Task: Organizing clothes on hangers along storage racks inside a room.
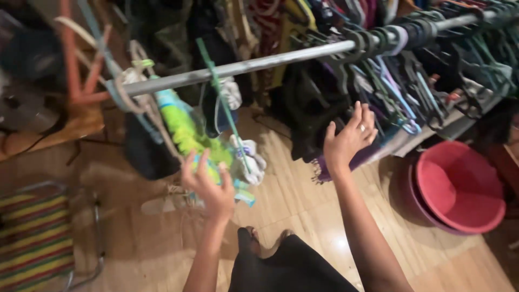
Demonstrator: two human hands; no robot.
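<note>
Metal clothes rail (pixel 281 60) runs long axis lower left to upper right across the view, its high end toward the right, packed there with empty hangers (pixel 397 81).

Left hand (pixel 208 186) raised, fingers spread, grip apart and holding nothing; it sits just in front of a lime-green and blue garment (pixel 184 127) hanging from the rail. That garment hangs lengthwise, slanting down to the right. Cannot tell whether fingertips touch it: motion blur.

Right hand (pixel 348 138) raised below the rail, palm forward, grip apart, empty; ring on one finger. It is near the dark clothes (pixel 308 108) and the hangers, apart from both.

White socks (pixel 248 159) dangle beside a green hanger (pixel 219 92).

Red basin (pixel 459 186) on the wooden floor (pixel 303 194), lower right. Striped chair (pixel 35 238) cut off at left edge. Background garments are dark and hard to make out.
</note>
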